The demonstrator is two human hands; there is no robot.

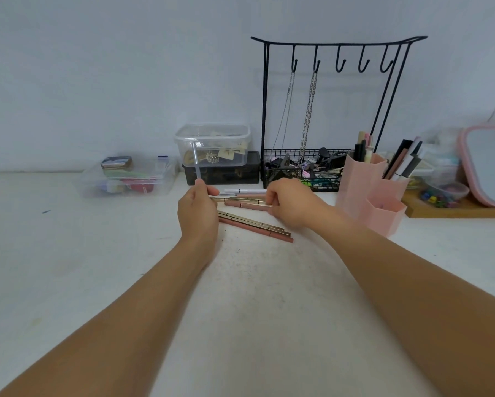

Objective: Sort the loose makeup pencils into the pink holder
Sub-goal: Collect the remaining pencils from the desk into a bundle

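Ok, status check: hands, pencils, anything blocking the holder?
Left hand grips a silver pencil upright. Right hand fingers curled on the loose pencils on the table. Pink holder to the right, path unobstructed.

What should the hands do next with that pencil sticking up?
Probably carry it right and drop it into the pink holder. The left hand already holds a silver pencil upright, the holder's front cup looks open, and more loose pencils wait on the table by the right hand.
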